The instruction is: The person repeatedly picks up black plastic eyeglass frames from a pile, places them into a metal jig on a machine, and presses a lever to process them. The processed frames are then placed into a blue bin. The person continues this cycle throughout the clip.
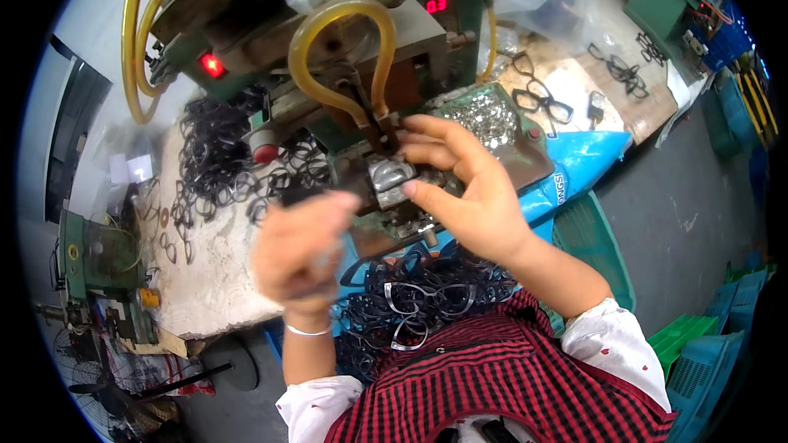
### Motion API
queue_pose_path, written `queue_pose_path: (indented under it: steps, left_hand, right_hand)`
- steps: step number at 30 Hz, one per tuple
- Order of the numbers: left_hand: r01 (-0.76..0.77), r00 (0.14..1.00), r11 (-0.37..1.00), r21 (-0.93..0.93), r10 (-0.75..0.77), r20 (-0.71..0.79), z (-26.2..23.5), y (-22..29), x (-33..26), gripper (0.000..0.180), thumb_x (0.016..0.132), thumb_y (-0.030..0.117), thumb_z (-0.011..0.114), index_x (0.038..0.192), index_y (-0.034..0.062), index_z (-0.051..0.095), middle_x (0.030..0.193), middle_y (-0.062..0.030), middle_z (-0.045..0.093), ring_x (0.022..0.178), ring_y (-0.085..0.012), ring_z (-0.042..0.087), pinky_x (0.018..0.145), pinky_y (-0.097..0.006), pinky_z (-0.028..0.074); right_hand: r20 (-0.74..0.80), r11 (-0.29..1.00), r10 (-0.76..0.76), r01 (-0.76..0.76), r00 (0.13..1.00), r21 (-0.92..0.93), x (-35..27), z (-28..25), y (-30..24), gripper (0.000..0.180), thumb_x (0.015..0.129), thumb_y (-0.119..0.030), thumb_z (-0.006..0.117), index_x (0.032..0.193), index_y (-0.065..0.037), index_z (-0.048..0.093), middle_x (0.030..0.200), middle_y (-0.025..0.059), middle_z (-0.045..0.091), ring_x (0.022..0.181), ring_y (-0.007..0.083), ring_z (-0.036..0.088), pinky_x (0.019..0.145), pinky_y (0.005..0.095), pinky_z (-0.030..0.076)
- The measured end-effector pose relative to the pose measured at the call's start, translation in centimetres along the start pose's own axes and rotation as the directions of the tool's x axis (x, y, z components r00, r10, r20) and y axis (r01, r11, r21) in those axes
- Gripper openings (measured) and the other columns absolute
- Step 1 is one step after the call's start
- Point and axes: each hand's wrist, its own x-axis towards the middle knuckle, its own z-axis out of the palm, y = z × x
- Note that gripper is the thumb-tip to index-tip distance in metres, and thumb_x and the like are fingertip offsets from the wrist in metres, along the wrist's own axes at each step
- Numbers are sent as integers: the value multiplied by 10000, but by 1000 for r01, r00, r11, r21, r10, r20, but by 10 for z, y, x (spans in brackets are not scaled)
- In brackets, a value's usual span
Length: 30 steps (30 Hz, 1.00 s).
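Note:
My left hand (300,250) is smeared by motion, left of the press's work spot, so its fingers and anything in them cannot be made out. My right hand (472,197) reaches in from the right with fingers apart. Its thumb tip is at the edge of a small grey metal block (391,174), and its fingertips are beside the dark tool above. What lies on the block is too small to tell. A heap of black eyeglass frames (369,312) fills the space before me, with a clear grey eyeglass frame (431,298) on top.
A yellow hose (297,49) loops over the work spot. The green press has a red button (265,153) and a tray of shiny chips (492,119). More black frames (217,143) are piled left. Blue plastic sheet (587,152) and a green basket (603,250) lie right.

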Motion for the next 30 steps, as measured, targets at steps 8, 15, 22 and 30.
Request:
queue_pose_path:
  steps: [8, 15, 22, 30]
  left_hand:
    - [-105, 908, 980, 170, 25, 418, 23, 2, -15, 245, 751, 101, 817, 991, 125, 772, 1078, -51, 749, 891, -260, 683, 903, -468, 528]
    - [-63, 892, 984, 168, -21, 453, 18, 0, -17, 245, 771, 129, 814, 1013, 126, 774, 1089, -65, 754, 905, -261, 699, 941, -485, 515]
    - [86, 931, 977, 193, -148, 333, 19, 22, -64, 449, 785, 175, 812, 1209, 92, 693, 1331, -179, 644, 1248, -383, 605, 1058, -529, 457]
    - [414, 825, 715, 564, -33, -565, -87, 51, -48, 168, 927, -68, 563, 1050, -29, 670, 1094, -155, 694, 1000, -277, 640, 916, -379, 504]
  right_hand:
    - [-497, 924, -167, -41, 852, -380, 16, -122, 88, 465, 856, -22, 690, 1311, -65, 605, 1177, 114, 670, 1097, 210, 632, 965, 331, 496]
    - [-168, 564, -126, -68, 978, -823, -24, -109, 80, 101, 742, -25, 744, 839, -53, 738, 921, 98, 674, 922, 314, 631, 850, 404, 503]
    - [-10, 353, -215, 68, 977, -933, -22, -99, 84, 66, 753, -53, 728, 812, -44, 700, 868, 108, 635, 900, 328, 607, 812, 432, 492]
    - [-291, 683, -255, -41, 922, -729, -16, -90, 82, 118, 860, -29, 701, 978, -17, 695, 890, 116, 689, 858, 279, 663, 780, 368, 515]
